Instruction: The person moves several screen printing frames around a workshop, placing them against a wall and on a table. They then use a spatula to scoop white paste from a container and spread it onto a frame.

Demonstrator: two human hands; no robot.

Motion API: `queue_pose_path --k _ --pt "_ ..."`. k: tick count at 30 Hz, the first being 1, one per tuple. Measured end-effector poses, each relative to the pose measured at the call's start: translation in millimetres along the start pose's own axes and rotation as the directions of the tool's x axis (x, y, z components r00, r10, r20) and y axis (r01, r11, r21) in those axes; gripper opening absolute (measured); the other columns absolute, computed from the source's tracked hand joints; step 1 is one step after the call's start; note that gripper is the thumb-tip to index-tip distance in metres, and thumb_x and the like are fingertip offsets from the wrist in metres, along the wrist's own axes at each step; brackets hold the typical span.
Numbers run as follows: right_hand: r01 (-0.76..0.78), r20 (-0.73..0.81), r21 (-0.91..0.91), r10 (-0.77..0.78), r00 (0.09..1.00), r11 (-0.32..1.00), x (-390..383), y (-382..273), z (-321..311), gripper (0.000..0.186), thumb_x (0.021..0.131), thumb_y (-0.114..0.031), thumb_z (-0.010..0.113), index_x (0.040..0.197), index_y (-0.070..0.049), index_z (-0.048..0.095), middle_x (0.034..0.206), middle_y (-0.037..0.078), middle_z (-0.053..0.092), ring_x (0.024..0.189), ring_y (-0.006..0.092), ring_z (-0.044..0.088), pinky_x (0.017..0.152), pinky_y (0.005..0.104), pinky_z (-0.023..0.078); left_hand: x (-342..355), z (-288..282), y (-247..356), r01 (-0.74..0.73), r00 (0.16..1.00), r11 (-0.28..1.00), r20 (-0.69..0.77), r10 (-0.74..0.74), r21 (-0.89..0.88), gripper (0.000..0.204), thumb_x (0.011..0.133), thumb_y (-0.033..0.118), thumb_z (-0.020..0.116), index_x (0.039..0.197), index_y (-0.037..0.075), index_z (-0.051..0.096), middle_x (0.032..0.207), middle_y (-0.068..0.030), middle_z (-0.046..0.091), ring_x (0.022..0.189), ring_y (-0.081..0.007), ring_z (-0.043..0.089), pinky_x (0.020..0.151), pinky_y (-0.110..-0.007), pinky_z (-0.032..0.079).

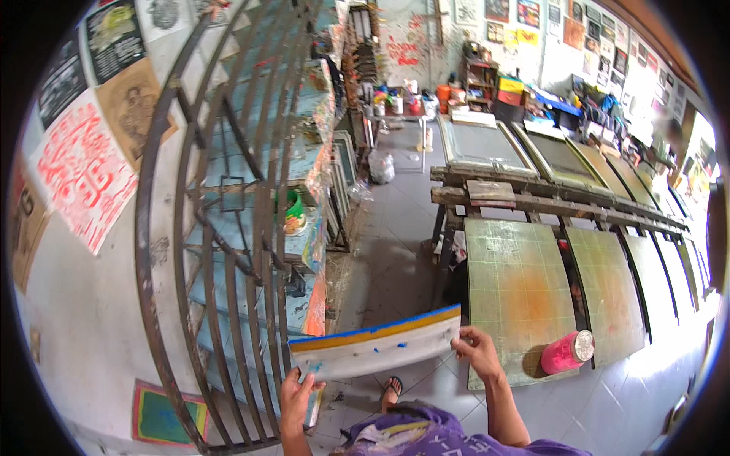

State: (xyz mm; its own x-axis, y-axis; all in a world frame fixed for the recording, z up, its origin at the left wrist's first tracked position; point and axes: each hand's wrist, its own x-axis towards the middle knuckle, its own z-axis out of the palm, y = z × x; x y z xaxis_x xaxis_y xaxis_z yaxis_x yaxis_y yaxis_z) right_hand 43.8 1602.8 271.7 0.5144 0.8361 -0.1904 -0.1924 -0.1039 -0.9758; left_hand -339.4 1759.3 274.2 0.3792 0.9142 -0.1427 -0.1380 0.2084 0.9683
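Note:
A long screen-printing squeegee [403, 356] is held level in front of my body. It has a pale grey-white handle with a few blue spots, an amber blade strip and blue ink along the upper edge. At its left end my left hand [296, 394] grips the handle, thumb on the near face. The right end is pinched between the thumb and fingers of my right hand [477, 351]. Right of that hand, a pink-stained jar [561, 355] with a pale lid sits tilted in view on the corner of a flat printing board [517, 281].
More boards [608, 281] line the rack to the right, with framed screens [487, 146] behind a dark metal rail [563, 204]. Blue steps [228, 266] with a curved metal railing [163, 304] rise at left. Paint containers stand on a far table [399, 115]. Another person [663, 144] is far right.

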Motion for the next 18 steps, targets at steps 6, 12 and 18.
queue_pose_path --k 6,12,18 --pt "0.027 -0.054 0.051 -0.024 0.998 0.998 113 -24 23 0.020 0.090 -0.008 0.070 0.107 0.001 0.064 0.089 0.003 0.063 0.072 0.0091 0.058 0.064 0.0252 0.049 144 3 24 -0.066 0.995 0.995 0.081 0.060 0.077 0.030 0.099 0.010 0.057 0.128 0.003 0.052 0.119 -0.0071 0.062 0.099 -0.0171 0.063 0.081 -0.034 0.054" --pt "0.045 -0.092 0.124 -0.034 0.995 0.991 237 -42 40 0.023 0.090 -0.009 0.071 0.110 0.000 0.065 0.092 0.001 0.063 0.071 0.0068 0.055 0.063 0.0227 0.047 283 12 34 -0.051 0.996 0.999 0.068 0.050 0.013 0.030 0.099 0.012 0.058 0.127 0.003 0.054 0.115 -0.0062 0.063 0.095 -0.0155 0.064 0.079 -0.031 0.054" --pt "0.062 -0.215 0.064 -0.047 0.976 0.996 372 -74 54 0.022 0.091 -0.009 0.070 0.110 0.001 0.065 0.087 0.002 0.064 0.070 0.0073 0.055 0.062 0.0234 0.046 449 34 56 -0.144 0.976 0.981 0.185 0.119 0.129 0.031 0.098 0.014 0.060 0.125 0.000 0.055 0.114 -0.0069 0.064 0.094 -0.0163 0.064 0.077 -0.032 0.055"
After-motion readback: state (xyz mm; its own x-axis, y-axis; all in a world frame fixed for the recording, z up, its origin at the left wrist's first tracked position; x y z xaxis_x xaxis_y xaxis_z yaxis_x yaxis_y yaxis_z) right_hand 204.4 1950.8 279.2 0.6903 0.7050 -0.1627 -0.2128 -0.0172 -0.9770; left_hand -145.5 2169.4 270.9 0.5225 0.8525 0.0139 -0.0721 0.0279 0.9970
